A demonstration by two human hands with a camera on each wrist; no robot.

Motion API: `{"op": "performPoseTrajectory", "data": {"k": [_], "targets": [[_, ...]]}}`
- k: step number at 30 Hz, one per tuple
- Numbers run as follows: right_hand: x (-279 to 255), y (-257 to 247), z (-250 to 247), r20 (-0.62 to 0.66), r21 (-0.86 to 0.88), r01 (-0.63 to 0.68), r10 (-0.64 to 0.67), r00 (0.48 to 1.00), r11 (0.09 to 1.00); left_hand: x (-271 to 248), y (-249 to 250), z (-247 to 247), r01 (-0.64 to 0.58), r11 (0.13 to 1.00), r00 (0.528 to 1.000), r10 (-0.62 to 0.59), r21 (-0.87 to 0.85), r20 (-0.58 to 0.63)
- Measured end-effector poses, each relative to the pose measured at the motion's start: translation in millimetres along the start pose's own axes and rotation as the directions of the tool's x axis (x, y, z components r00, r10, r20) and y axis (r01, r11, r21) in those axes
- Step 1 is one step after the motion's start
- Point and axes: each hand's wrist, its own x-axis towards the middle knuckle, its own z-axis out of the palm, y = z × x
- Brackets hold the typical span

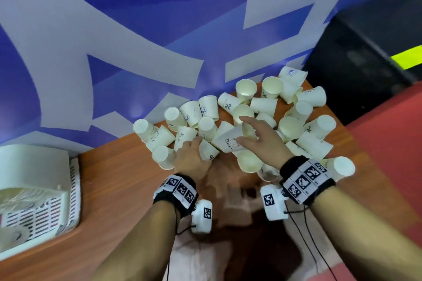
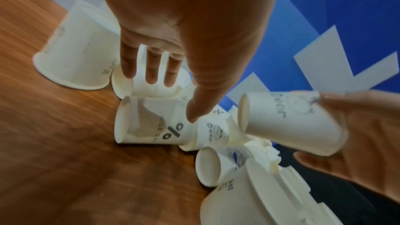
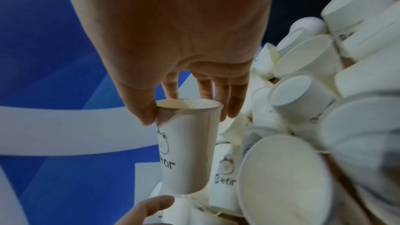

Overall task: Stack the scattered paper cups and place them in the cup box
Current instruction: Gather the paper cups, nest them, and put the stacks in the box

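Dozens of white paper cups [image 1: 262, 107] lie heaped on the table [image 1: 109, 180], most on their sides, some upright, some inverted; the heap spreads from mid-table to the far right corner, against the blue-and-white wall [image 1: 114, 29].

Far left: cup box [image 1: 43, 191], a white slotted basket at the table's left end with a white cover over its rear. Stacked cups show inside, blurred. Bare wood lies between box and heap, and along the near edge below the left forearm.

Left hand [image 1: 190, 157]: at the heap's near-left edge. The left wrist view shows its grip spread, fingers [image 2: 151, 67] straight and reaching down over a crumpled cup, thumb tip touching a cup marked "%" [image 2: 155, 122] lying on its side, dented. It holds nothing.

Centre: right hand [image 1: 260, 141] holds a "Bear" cup [image 1: 228, 141], grip pinching its rim, thumb [image 3: 142, 107] outside on one side, fingertips on the other, index extended. The cup is tilted with its base toward the left hand, clear of the table, just beside the left thumb. It is intact, bear face and lettering legible.

Right: cups crowd the table's right edge; one [image 1: 340, 167] sits at the near-right rim. Red floor [image 1: 388, 143] beyond. A dark cabinet [image 1: 365, 52] stands behind the corner.
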Motion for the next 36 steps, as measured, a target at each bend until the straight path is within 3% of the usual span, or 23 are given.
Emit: {"op": "performPoseTrajectory", "data": {"k": [7,18,28,36], "targets": [[-22.1,21.5,-25.0,-0.057,0.101,-0.049,0.055,0.997,0.994,13.6,12.1,30.3,0.015,0.987,0.999,-0.02,0.159,0.03],[-35.9,17.6,-23.9,-0.099,0.157,-0.058,0.074,0.992,0.986,8.4,2.4,31.6,-0.018,1.0,1.0,0.018,0.02,0.02],[-21.0,-63.5,24.2,-0.051,0.15,0.068,-0.061,0.997,0.986,-39.2,-33.6,-62.0,-0.085,0.919,0.982,0.013,-0.384,-0.186],[-22.4,-144.9,102.8,0.073,0.142,0.182,-0.194,0.978,0.973,-95.9,-109.2,-139.3,-0.073,0.867,0.935,-0.113,-0.494,-0.336]]}}
